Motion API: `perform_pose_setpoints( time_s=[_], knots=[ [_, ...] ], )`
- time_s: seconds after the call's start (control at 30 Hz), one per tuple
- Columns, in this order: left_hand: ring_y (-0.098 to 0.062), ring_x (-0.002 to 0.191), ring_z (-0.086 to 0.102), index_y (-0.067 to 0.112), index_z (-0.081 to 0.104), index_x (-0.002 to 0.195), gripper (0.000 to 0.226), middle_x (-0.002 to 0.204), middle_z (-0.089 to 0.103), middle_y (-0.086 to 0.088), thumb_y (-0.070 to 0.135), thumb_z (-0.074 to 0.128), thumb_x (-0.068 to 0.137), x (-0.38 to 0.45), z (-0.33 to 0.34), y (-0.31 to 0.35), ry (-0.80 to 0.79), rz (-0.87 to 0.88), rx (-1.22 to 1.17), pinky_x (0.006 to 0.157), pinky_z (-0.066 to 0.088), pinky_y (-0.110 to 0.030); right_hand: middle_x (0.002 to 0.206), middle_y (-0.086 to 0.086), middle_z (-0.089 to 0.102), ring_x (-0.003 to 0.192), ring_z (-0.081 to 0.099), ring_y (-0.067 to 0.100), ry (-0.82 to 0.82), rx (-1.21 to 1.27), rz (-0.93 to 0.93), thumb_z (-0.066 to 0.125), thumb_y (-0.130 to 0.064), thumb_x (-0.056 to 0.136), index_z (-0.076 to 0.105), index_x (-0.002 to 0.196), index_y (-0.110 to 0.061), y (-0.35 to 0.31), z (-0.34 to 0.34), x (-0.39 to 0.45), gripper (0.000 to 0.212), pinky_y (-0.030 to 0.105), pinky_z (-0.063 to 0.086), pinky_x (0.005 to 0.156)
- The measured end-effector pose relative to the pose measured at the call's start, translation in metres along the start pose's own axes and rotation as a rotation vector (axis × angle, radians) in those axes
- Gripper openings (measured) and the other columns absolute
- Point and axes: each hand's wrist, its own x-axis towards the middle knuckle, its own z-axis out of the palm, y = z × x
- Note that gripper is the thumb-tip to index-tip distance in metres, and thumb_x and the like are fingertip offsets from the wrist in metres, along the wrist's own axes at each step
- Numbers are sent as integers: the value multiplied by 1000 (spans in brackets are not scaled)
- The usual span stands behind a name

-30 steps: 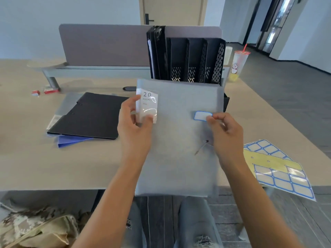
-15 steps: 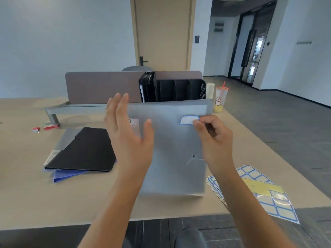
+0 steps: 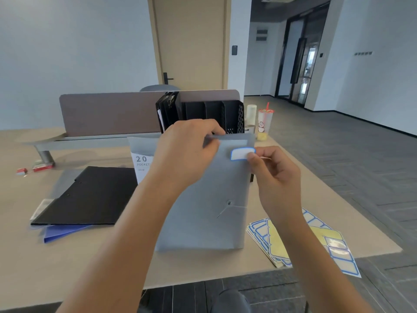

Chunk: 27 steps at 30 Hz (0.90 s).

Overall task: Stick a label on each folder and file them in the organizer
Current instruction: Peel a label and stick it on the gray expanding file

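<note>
— What sits nearest the camera?

— Label sheets (image 3: 295, 240), glossy with blue-bordered rectangles and one yellow backing, fanned on the pale desk (image 3: 67, 267) near its front edge, below the right forearm.

— And the folder in hand?

— A grey folder (image 3: 203, 211), matte plastic with a string-and-button clasp, stands tilted on its lower edge, its long axis running away from the person. The left hand (image 3: 187, 152) is the nearer to its top edge and grips it — fingers curled over the rim. The right hand (image 3: 277, 175) pinches a white, blue-edged label (image 3: 240, 154) by its right end; the label lies against the folder's upper right corner, just left of the fingertips. Whether it is fully pressed down cannot be told.

— What lies to the side?

— A black folder (image 3: 88, 195), flat and smooth, on top of a blue folder (image 3: 61, 233), left of the grey one.

— And beyond?

— The organizer (image 3: 232, 116), black mesh with upright slots, straight ahead past the folder's top edge — dark folders fill its left compartments. Filing likely means lifting forward. A plastic cup (image 3: 264, 125) stands at its right.
</note>
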Motion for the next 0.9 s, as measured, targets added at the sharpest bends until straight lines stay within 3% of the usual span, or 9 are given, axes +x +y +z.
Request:
perform_pose_setpoints(
  time_s=[0.1, 0.17, 0.23, 0.3, 0.5, 0.67, 0.8, 0.9],
  knots=[
    [-17, 94, 65, 28, 68, 105, 17, 97, 73, 12, 20, 59, 94, 3, 6, 6, 7, -1, 27, 82, 53, -42, 74, 4, 69, 69, 61, 9, 26, -23, 14, 70, -12, 100, 70, 91, -7, -7, -4, 5, 10, 23, 59, 61],
    [-21, 90, 63, 33, 65, 118, 30, 95, 73, 9, 17, 54, 96, 3, 8, 9, -4, 22, 58, 81, 52, -40, 81, 15, 69, 71, 60, 15, 14, -35, 7, 70, -13, 100, 70, 90, -9, -9, -6, 6, 11, 30, 62, 62],
    [-22, 95, 64, 36, 66, 128, 42, 103, 73, 8, 13, 51, 97, 3, 11, 10, -14, 54, 91, 84, 50, -39, 83, 16, 71, 73, 64, 28, 9, -65, 0, 70, -14, 100, 70, 89, -13, -9, -9, 7, 11, 44, 62, 70],
    [-21, 103, 64, 33, 69, 126, 42, 114, 73, 9, 10, 50, 97, 5, 14, 8, -5, 68, 94, 87, 50, -40, 84, 10, 75, 79, 69, 33, 12, -83, 7, 70, -14, 100, 71, 90, -14, -7, -12, 8, 10, 49, 62, 77],
    [-20, 107, 65, 25, 71, 128, 43, 117, 73, 8, 6, 49, 95, 8, 23, 6, -8, 101, 59, 86, 53, -37, 78, 8, 74, 67, 64, 14, 39, -96, 23, 73, -13, 98, 73, 87, -11, -11, -7, 10, 11, 24, 58, 58],
    [-21, 111, 65, 31, 67, 133, 50, 123, 72, 8, 7, 48, 93, 5, 25, 3, 18, 142, 44, 92, 51, -39, 79, -3, 75, 68, 65, 8, 47, -142, 30, 73, -17, 97, 74, 88, -15, -12, -3, 14, 9, 35, 60, 71],
    [-20, 96, 65, 30, 70, 128, 48, 110, 74, 8, 9, 47, 92, 6, 26, 1, 24, 146, 37, 82, 48, -34, 80, -6, 75, 68, 67, 6, 45, -168, 17, 72, -16, 97, 75, 90, -16, -16, 0, 16, 8, 20, 52, 68],
    [-18, 94, 64, 31, 71, 128, 48, 108, 74, 9, 18, 46, 88, 6, 25, 3, 22, 136, 38, 84, 47, -33, 81, -5, 75, 69, 66, 9, 40, -186, 2, 72, -17, 97, 74, 89, -17, -16, 1, 18, 8, 19, 49, 68]
  ],
)
